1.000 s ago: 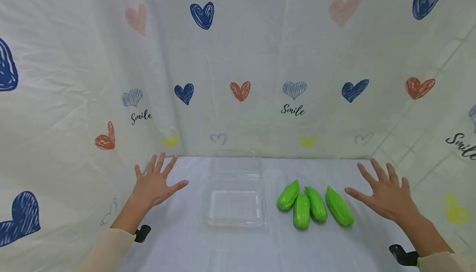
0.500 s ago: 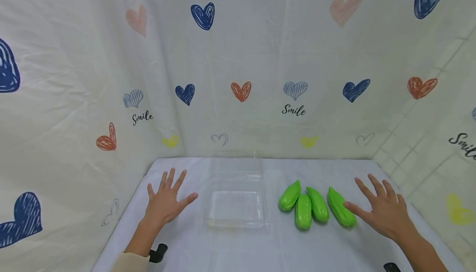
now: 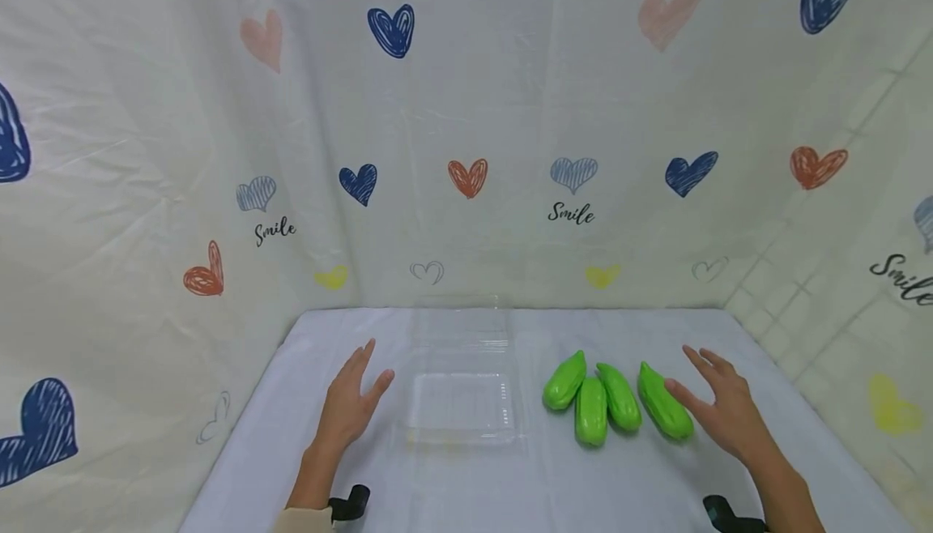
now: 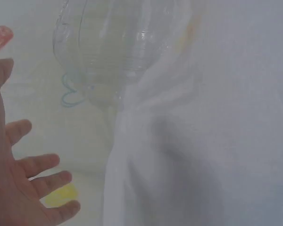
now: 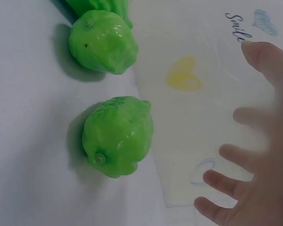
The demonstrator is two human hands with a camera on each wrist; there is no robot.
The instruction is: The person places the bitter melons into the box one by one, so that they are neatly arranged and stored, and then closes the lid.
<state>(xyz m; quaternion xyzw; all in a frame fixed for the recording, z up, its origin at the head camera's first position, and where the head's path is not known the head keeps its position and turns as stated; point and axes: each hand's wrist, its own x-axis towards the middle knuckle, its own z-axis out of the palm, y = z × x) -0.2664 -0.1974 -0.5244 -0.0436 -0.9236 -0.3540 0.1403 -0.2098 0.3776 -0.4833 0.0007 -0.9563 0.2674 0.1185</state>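
A clear plastic clamshell box [image 3: 461, 440] stands on the white table with its lid [image 3: 461, 324] raised at the back. Right of it lie several glossy bright green, ridged vegetables [image 3: 591, 413] with pointed ends; three are bunched together and one lies apart [image 3: 665, 403]. My left hand [image 3: 348, 403] hovers left of the box, fingers extended and thumb spread, holding nothing. On the other side, my right hand [image 3: 729, 411] is above the table beside the separate vegetable, its thumb overlapping that one in the head view. The right wrist view shows spread fingers [image 5: 238, 188] with nothing in them.
A white cloth printed with hearts and "Smile" hangs behind the table [image 3: 466, 492] and along both sides. The table's back edge meets this curtain [image 3: 466, 112]. A black wrist strap mount [image 3: 351, 503] sits at each wrist.
Both hands have moved inward and lower over the table, the left toward the box and the right toward the separate green vegetable. Their spread fingers have drawn closer together. Box and vegetables stay put.
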